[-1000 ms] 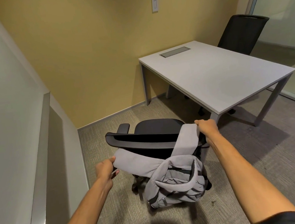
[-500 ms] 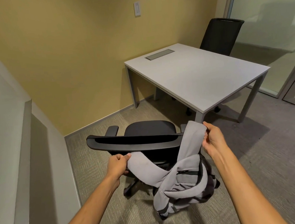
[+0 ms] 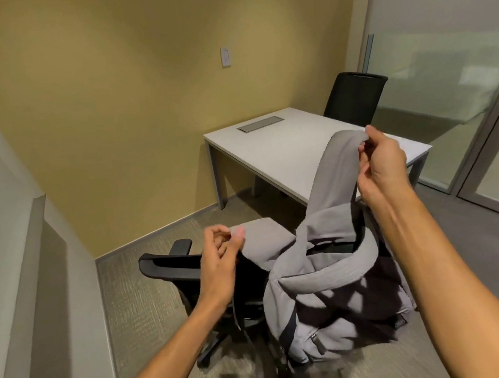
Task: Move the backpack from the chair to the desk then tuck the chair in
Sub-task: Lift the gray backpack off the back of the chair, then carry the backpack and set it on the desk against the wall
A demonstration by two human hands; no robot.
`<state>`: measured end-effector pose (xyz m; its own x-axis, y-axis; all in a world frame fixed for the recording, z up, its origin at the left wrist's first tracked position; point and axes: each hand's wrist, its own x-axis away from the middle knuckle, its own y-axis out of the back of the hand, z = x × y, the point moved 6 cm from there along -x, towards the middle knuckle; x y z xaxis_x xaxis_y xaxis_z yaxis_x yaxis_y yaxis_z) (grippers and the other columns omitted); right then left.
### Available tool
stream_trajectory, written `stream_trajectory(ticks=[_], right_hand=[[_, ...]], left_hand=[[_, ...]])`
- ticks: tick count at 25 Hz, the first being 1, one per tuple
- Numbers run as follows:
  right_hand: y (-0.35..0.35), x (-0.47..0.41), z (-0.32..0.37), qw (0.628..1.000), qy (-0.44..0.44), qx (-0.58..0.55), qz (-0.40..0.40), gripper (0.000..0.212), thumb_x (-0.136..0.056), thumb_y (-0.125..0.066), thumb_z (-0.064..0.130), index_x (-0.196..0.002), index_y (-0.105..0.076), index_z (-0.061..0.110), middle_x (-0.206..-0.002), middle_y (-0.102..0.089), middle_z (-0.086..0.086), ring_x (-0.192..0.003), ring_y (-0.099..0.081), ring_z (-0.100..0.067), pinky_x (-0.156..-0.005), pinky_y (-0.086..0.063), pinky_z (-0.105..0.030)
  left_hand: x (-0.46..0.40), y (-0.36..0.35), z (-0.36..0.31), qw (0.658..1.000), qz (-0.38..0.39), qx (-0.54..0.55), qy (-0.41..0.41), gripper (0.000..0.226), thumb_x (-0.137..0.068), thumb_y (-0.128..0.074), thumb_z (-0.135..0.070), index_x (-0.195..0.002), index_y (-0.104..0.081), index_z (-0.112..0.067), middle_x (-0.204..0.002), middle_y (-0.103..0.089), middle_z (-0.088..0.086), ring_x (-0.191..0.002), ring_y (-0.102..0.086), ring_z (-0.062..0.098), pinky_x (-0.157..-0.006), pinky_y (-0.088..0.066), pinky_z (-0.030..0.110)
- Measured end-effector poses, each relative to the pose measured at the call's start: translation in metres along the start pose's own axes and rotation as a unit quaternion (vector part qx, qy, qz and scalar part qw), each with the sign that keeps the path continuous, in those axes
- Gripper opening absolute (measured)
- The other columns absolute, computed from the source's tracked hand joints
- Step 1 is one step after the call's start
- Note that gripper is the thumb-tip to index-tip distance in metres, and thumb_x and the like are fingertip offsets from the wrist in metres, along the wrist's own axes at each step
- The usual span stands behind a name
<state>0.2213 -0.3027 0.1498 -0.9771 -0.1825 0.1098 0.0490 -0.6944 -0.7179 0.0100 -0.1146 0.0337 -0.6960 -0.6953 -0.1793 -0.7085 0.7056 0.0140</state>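
Observation:
A grey backpack (image 3: 338,300) hangs in the air by its two padded straps, in front of a black office chair (image 3: 169,264) whose backrest faces me. My right hand (image 3: 379,164) is shut on the top of one strap, raised high over the near corner of the white desk (image 3: 274,145). Lower down, at backrest height, my left hand (image 3: 221,254) pinches the end of the other strap. The bag's body hides most of the chair's seat and part of its base.
A second black chair (image 3: 354,97) stands behind the desk's far side. A yellow wall with a light switch (image 3: 225,56) is ahead, a low ledge (image 3: 43,274) runs along the left, and glass partitions (image 3: 461,96) close the right. The carpet lies between chair and desk.
Both hands have lifted the backpack up off the chair's backrest, the right hand rising much higher toward the desk. My view has moved closer.

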Motion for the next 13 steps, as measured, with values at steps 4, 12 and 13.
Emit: stream_trajectory(ticks=[4,12,13], right_hand=[[-0.041,-0.006,0.048,0.998,0.068,-0.011,-0.009,0.02,-0.094,-0.057,0.004,-0.075,-0.055,0.009,-0.056,-0.053,-0.001,-0.037,-0.048,-0.006,-0.04,-0.04,-0.017],[-0.083,-0.012,0.115,0.988,0.143,-0.052,-0.024,0.027,-0.089,-0.058,-0.004,-0.066,-0.049,0.007,-0.048,-0.05,-0.004,-0.029,-0.046,-0.008,-0.032,-0.035,-0.017],[-0.086,-0.013,0.123,0.987,0.155,-0.05,-0.018,0.028,-0.09,-0.058,-0.004,-0.066,-0.047,0.007,-0.045,-0.05,-0.003,-0.028,-0.046,-0.007,-0.031,-0.035,-0.017]], left_hand=[[0.014,-0.046,-0.029,0.963,0.176,-0.157,-0.126,0.121,-0.052,-0.079,-0.071,-0.148,-0.01,-0.052,-0.157,-0.022,-0.011,-0.144,-0.025,0.01,-0.113,-0.025,0.039],[-0.007,-0.077,-0.049,0.972,0.015,-0.157,-0.177,0.048,-0.074,-0.065,-0.037,-0.121,-0.06,-0.033,-0.138,-0.048,-0.008,-0.123,-0.05,0.014,-0.102,-0.048,0.043],[-0.011,-0.083,-0.056,0.98,0.029,-0.094,-0.175,0.042,-0.075,-0.06,-0.032,-0.117,-0.062,-0.037,-0.123,-0.064,-0.013,-0.11,-0.062,0.009,-0.091,-0.054,0.043]])
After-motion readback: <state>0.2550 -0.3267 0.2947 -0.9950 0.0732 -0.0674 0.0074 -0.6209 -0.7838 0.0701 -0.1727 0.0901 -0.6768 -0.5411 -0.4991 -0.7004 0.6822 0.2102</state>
